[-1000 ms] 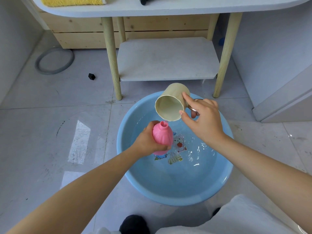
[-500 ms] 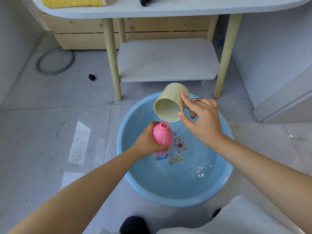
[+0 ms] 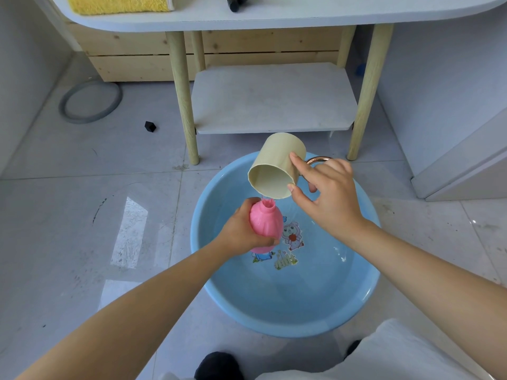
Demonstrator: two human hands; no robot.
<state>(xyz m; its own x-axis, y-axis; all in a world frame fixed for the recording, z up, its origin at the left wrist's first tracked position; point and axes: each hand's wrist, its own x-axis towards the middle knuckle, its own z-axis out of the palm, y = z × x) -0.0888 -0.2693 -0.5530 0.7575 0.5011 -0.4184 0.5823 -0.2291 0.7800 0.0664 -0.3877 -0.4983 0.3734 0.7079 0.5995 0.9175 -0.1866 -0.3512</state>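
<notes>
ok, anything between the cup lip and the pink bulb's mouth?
Nothing visible. The right hand tilts the cup, lip just above the open neck of the pink bulb, which the left hand holds over the blue basin.

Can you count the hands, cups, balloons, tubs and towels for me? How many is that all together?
Hands: 2, the left hand and the right hand
Cups: 1, the cup
Balloons: 1, the balloon
Tubs: 1, the tub
Towels: 1, the towel
Total: 6
</notes>
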